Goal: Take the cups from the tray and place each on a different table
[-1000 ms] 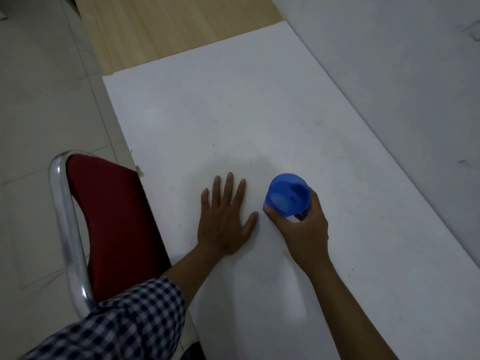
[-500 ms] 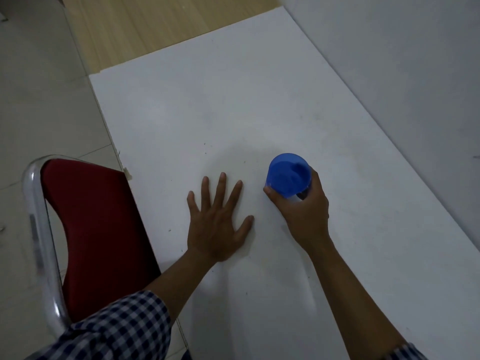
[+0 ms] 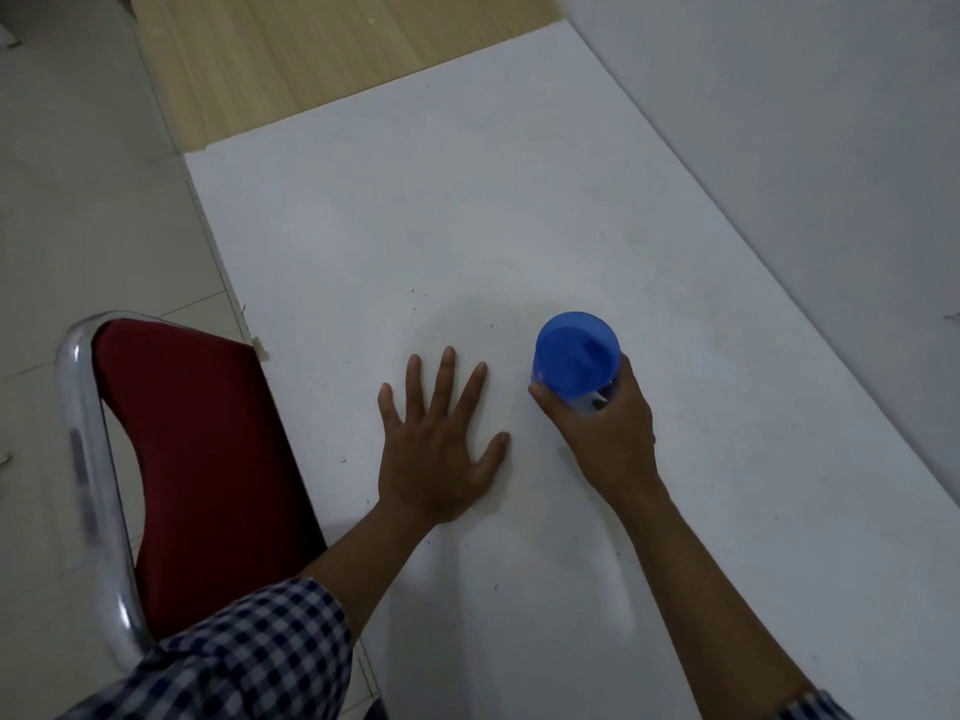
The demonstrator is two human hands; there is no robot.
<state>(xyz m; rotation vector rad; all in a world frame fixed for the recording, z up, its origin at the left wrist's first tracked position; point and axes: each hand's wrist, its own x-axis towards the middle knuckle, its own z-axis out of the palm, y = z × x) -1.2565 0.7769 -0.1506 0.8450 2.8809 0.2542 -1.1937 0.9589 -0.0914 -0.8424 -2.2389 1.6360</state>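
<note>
We wrap our right hand [image 3: 605,439] around the blue cup [image 3: 576,358] to seat it on the bench [image 3: 519,200], our left hand [image 3: 439,449] at nine o'clock spread flat, bracing.

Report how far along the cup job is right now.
Done: nothing can be confirmed; no tray or other cups are in view. In hand: the right hand grips the blue plastic cup on or just above the white table, while the left hand lies flat beside it. Left: letting go, then any remaining cups.
</note>
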